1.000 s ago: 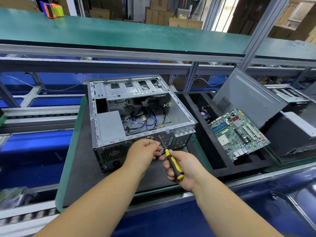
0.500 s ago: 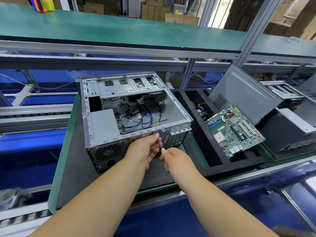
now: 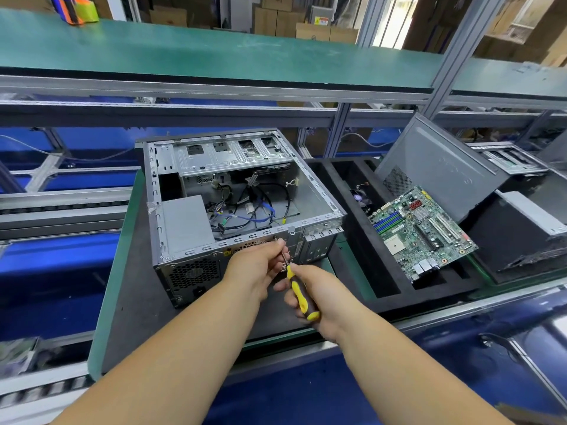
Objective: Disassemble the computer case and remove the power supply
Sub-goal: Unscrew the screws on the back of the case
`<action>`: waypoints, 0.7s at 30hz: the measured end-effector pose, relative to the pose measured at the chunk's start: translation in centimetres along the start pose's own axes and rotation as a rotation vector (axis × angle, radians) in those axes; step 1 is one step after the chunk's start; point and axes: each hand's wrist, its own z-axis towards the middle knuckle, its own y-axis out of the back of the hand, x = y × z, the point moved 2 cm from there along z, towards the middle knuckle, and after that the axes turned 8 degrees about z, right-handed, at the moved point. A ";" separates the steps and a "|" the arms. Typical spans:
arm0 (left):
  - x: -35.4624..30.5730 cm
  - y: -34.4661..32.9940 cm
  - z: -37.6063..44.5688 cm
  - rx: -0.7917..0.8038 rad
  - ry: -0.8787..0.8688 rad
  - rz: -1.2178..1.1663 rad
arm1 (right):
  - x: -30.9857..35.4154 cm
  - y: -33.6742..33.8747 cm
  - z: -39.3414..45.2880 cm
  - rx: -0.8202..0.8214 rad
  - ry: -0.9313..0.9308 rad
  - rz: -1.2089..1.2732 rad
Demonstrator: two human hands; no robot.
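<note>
head view: open computer case (image 3: 242, 207) on the dark mat, power supply (image 3: 187, 223) inside at its near-left corner.
right hand (image 3: 319, 297): wrapped round screwdriver (image 3: 299, 291) handle.
left hand (image 3: 260, 268): fingertips pinch the shaft near the case's rear edge.
step tip: likely a rear screw; seat the tip square, push in while turning.
writing: yellow label on a far box, unreadable; side panel (image 3: 441, 170) logo unclear.
</note>
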 end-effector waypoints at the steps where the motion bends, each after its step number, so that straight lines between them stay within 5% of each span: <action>1: 0.0 0.0 0.0 -0.002 0.003 -0.006 | -0.2 0.0 -0.1 0.075 -0.059 0.148; 6: 0.1 -0.1 0.1 -0.005 0.002 -0.027 | -0.9 -0.4 -0.2 0.134 -0.034 0.329; 10: 0.2 -0.1 0.0 -0.006 0.001 -0.026 | -1.1 -0.2 -0.1 0.015 0.055 0.171; 15: 0.1 -0.4 -0.2 0.020 0.001 -0.028 | 0.3 -0.7 -0.3 -0.264 0.077 -0.395; 19: 0.2 -0.3 -0.3 0.037 -0.009 -0.019 | 0.9 -0.8 -1.0 -0.393 0.343 -1.090; 21: 0.1 -0.2 -0.5 0.034 -0.010 0.013 | 1.0 -1.3 -1.1 -0.460 0.407 -1.236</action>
